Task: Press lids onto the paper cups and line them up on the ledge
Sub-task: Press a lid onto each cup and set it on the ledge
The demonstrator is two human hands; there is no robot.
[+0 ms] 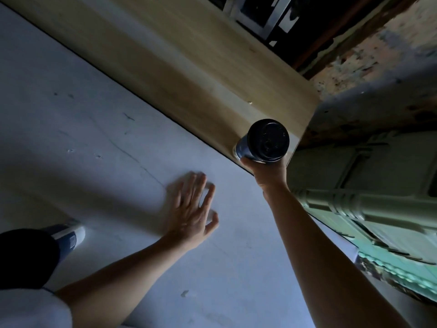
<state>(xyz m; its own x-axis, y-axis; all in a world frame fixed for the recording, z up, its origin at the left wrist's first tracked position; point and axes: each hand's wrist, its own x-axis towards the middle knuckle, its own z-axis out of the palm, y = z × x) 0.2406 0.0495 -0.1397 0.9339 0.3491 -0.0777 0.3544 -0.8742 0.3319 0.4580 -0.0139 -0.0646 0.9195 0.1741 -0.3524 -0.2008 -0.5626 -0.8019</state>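
You're shooting in dim, bluish light. Your left hand [191, 209] is smearing with motion blur, fingertips [203, 179] ghosting. A broad soft shadow is falling across the white surface [71, 138]. The wooden ledge [165, 67] is catching warmer light, darkening toward its near edge. The black lid [268, 140] on the paper cup [244, 149] is losing detail, showing only a faint sheen. The green crate [354, 209] is streaking, its edges bending from the wide lens.

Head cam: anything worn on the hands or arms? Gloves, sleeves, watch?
No gloves: left hand and right hand are bare, forearms too. No watch, ring or band shows. Near the left arm's upper end sits white fabric, likely a short sleeve.
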